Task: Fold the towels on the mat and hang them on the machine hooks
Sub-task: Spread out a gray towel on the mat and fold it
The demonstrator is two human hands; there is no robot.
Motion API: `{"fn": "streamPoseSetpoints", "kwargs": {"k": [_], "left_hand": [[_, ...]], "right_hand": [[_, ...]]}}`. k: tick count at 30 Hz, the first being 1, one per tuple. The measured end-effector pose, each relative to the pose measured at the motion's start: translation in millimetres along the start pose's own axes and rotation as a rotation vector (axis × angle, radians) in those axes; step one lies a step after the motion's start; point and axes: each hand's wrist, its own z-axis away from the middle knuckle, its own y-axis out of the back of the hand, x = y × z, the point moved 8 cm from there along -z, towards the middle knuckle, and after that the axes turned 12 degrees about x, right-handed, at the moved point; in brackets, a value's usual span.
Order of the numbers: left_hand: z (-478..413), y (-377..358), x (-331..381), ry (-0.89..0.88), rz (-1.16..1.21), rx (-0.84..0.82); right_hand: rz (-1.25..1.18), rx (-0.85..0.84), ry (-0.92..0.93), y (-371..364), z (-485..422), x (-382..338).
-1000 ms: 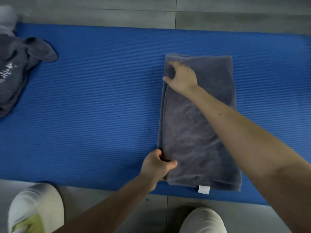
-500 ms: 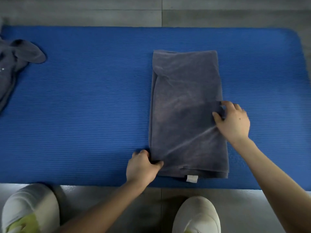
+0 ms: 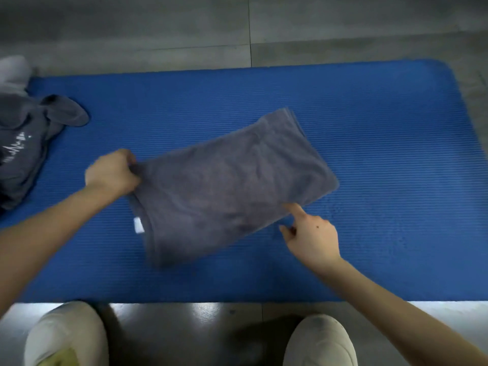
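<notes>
I see the folded towel (image 3: pixel 232 180) lying flat on the blue mat (image 3: pixel 383 154), near the mat's middle, turned on a slant so that its long side runs from lower left to upper right. It is grey, and a small white tag (image 3: pixel 138 225) sticks out at its lower left edge.

The left hand (image 3: pixel 112 173) grips the towel at its left corner, fingers curled round a pinch of the cloth, which bunches slightly there. The right hand (image 3: pixel 313 235) sits on the mat just beside the towel's lower right edge. Its forefinger is stretched out and the tip touches that edge; the thumb points left, and the other fingers are loosely bent under, holding nothing. I cannot tell whether the finger presses the cloth or only meets it.

At the mat's far left end I see a heap of grey cloth (image 3: pixel 23 149) with a white print on it, well apart from the towel, and something pale (image 3: pixel 13 71) just behind the heap. The mat lies on a grey tiled floor (image 3: pixel 343 27). Two light shoes, the left shoe (image 3: pixel 66 336) and the right shoe (image 3: pixel 319 342), stand on the floor just off the mat's near edge.
</notes>
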Motion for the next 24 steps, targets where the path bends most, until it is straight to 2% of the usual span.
{"fn": "streamPoseSetpoints", "kwargs": {"k": [2,4,5,6,9,11,15,18,21,24], "left_hand": [[-22.6,8.7,-1.6,-0.076,-0.152,0.149],[-26.1,4.7,10.6,-0.121,-0.183,0.211],[-21.2,0.3,21.6,-0.152,-0.169,0.225],[-12.8,-7.1,35.6,-0.204,-0.142,0.231],[28.0,-33.5,79.4,-0.410,-0.017,0.211],[53.9,-49.8,94.9,-0.480,0.060,0.185],[79.7,-82.8,100.5,-0.512,0.054,0.104],[96.5,-93.7,107.9,-0.665,0.024,0.067],[108.3,-91.8,115.2,-0.791,0.039,0.073],[96.7,-81.6,116.4,-0.751,0.145,0.135]], "right_hand": [[-0.039,0.163,0.010,15.0,-18.6,-2.9],[-0.036,0.338,0.009,29.8,-42.6,4.7],[0.007,0.364,-0.022,32.6,-55.8,12.6],[0.049,0.338,-0.075,32.3,-68.4,23.1],[0.040,0.116,-0.256,15.4,-88.5,53.7],[-0.001,0.057,-0.255,5.6,-85.9,56.8],[-0.063,0.079,-0.225,-1.1,-57.3,51.9],[-0.014,0.097,-0.304,1.2,-26.2,69.9],[0.081,0.028,-0.350,3.5,-10.3,86.8],[0.058,0.240,-0.246,29.8,-38.9,82.1]]}}
